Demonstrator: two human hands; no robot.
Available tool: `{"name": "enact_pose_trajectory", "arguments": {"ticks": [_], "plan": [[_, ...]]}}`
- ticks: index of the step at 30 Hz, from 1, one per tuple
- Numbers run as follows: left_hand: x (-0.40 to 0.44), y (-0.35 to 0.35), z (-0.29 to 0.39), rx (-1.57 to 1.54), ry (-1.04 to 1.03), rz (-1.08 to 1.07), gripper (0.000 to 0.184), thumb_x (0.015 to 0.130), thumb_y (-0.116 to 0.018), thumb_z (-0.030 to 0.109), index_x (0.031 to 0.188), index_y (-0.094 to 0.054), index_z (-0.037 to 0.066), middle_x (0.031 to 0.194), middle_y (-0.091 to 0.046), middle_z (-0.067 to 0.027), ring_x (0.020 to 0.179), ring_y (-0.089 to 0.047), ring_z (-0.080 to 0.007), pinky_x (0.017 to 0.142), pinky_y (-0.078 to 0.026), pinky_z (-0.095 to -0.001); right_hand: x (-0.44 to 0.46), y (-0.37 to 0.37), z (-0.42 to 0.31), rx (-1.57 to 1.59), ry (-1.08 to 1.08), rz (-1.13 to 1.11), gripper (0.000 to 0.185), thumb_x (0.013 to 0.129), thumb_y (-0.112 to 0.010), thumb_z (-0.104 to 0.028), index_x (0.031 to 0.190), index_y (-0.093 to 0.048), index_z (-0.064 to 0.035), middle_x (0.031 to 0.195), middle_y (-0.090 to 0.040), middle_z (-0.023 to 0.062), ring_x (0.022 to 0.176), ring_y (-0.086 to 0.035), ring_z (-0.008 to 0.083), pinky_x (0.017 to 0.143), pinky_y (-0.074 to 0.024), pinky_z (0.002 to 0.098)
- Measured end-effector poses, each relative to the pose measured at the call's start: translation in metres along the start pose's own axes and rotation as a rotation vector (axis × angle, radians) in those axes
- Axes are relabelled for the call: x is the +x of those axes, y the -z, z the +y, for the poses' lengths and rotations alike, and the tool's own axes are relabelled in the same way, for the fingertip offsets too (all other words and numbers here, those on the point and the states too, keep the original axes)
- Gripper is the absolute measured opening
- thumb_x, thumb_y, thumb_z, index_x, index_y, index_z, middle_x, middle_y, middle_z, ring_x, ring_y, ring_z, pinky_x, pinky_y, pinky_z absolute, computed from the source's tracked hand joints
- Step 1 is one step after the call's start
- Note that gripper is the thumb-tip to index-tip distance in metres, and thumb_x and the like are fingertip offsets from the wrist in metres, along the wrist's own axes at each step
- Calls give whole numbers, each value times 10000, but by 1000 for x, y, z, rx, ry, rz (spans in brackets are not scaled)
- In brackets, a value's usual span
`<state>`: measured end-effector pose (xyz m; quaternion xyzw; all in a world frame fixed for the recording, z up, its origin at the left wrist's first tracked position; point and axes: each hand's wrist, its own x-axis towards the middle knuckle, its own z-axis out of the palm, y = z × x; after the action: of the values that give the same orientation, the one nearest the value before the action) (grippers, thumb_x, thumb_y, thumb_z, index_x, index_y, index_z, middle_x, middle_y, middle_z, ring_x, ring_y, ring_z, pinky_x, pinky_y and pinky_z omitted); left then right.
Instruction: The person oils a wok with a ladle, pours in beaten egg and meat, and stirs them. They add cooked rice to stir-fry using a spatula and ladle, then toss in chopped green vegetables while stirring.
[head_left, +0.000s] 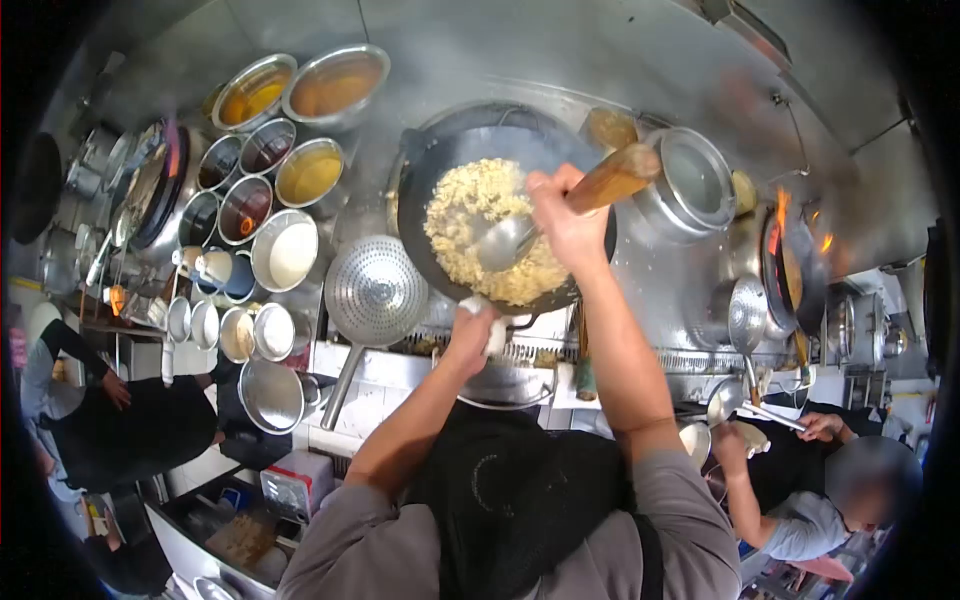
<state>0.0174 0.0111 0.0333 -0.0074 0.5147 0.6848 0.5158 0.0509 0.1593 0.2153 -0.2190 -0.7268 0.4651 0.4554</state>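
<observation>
A dark wok [425,262] sits on the stove in front of me, with pale yellow crumbled food [480,190] spread inside it. My right hand [570,222] is closed around the wooden handle of a ladle [615,180], whose metal bowl rests in the food. At the wok's near rim, my left hand [474,338] grips a white cloth [497,337]. A perforated strainer [376,290] lies left of the wok, its handle pointing toward me.
Bowls of orange liquid [335,85] and several sauce containers [285,250] stand at the left. A metal pot [690,185] is right of the wok. Flames [780,215] rise by another wok at far right, near a co-worker [800,520]. More people stand at left.
</observation>
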Motion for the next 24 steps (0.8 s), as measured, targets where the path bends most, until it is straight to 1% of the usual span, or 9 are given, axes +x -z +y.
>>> {"name": "enact_pose_trajectory", "arguments": {"ticks": [3,5,7,9,10,11,16,21,24], "plan": [[-77,-2,9,267,406,119,280,929,-523,204,1150,-468,41,1061,-580,-135,903,-633,-248,621,-553,-371,-70,34,-38,100,-178,-42,331,878,-650,-173,618,-474,-70,548,-502,-4,470,-433,70,448,-347,254],[-94,-12,9,45,2,110,246,933,-496,209,1101,-469,31,958,-568,-132,781,-621,-236,588,-539,-350,-31,57,-67,195,-128,-54,335,897,-635,-162,617,-473,-77,521,-496,-9,438,-410,54,425,-328,231],[-162,-15,29,50,58,6,175,910,-511,159,1017,-528,22,836,-587,-133,692,-618,-200,523,-526,-336,-69,99,-119,372,-64,-132,339,906,-638,-188,623,-483,-83,508,-491,-16,427,-401,43,418,-327,220],[-172,-34,46,91,127,76,164,906,-524,165,959,-543,10,833,-593,-132,657,-615,-213,541,-530,-345,-84,139,-52,634,195,-612,336,927,-513,-132,609,-451,-46,533,-401,41,409,-354,174,422,-304,318],[-157,-38,43,45,116,99,166,906,-530,174,953,-543,15,822,-594,-126,645,-613,-214,547,-530,-344,-105,93,-82,420,-120,-13,333,911,-631,-170,634,-467,-87,508,-465,-32,445,-400,40,412,-321,223],[-134,-41,37,4,93,114,169,906,-537,184,947,-543,20,811,-596,-120,632,-610,-216,553,-529,-343,-105,75,-72,484,-175,66,356,907,-639,-171,624,-442,-83,522,-449,-43,463,-380,49,421,-308,243],[-128,12,-67,114,-84,71,218,912,-565,149,1099,-486,69,937,-593,-101,761,-612,-192,586,-534,-330,-78,67,-22,235,190,130,364,922,-617,-200,628,-461,-53,556,-458,-16,480,-383,74,448,-334,282],[-127,-29,6,55,-24,162,188,896,-533,113,1061,-499,28,852,-629,-105,691,-620,-199,607,-541,-347,-29,118,-98,678,464,-92,151,923,-567,-69,778,-574,-29,607,-496,7,457,-404,68,415,-338,266],[-43,-19,-5,-17,-171,136,106,891,-535,90,976,-533,27,844,-606,-85,673,-602,-188,595,-522,-343,-3,57,-59,620,237,303,150,870,-632,-42,771,-519,-50,537,-482,18,443,-463,105,411,-377,275]]}}
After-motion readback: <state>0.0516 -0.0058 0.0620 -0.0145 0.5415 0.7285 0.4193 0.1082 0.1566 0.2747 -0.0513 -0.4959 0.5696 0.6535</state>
